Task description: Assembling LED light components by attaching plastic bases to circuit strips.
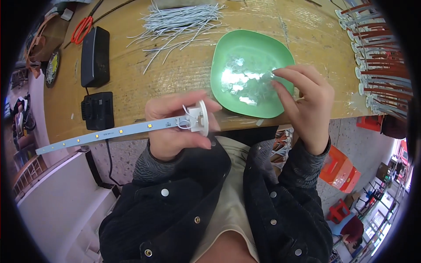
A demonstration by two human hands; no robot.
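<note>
My left hand [175,127] grips a long white strip [101,135] with small yellow squares along it, at the end where a round white cap [201,118] and thin white wires sit. The strip sticks out to the left and slightly down. My right hand [302,101] reaches into a green bowl [228,48] on the wooden table [184,70], fingertips pinched over the small clear plastic pieces [245,81] inside. Whether a piece is held I cannot tell.
A heap of short white wires [180,22] lies behind the bowl. Two black boxes [95,57] and red-handled scissors [82,28] lie at the left. Rows of finished strips with red and white wires [377,52] line the right edge. Orange crates [340,168] stand on the floor.
</note>
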